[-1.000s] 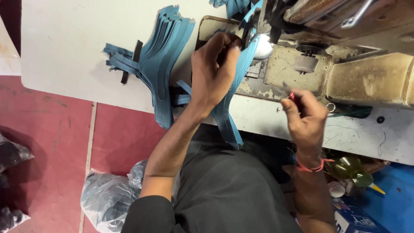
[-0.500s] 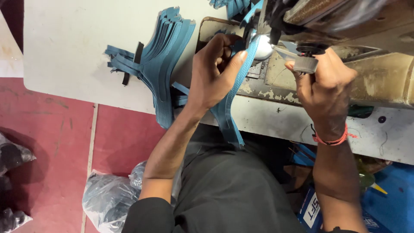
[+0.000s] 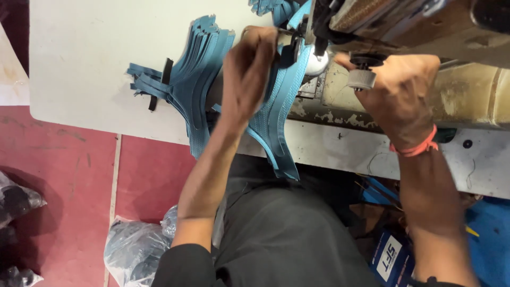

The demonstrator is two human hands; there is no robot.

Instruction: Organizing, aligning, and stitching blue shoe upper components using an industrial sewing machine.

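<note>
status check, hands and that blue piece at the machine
Left hand pressing blue piece under needle. Right hand on ribbed knob. Blue stack beside, apart.

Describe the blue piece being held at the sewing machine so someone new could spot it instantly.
Start at the worn cream sewing machine on the white table. The left hand presses a teal textured strip beside the needle. Unlike the fanned stack of teal pieces lying left of it, this one dangles over the table's near edge.

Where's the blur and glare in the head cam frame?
Head view: motion blur smears the left hand and right hand; a bright lamp spot blows out by the sewing machine; the blue straps and white table stay fairly sharp; the floor corners fall dark.
</note>
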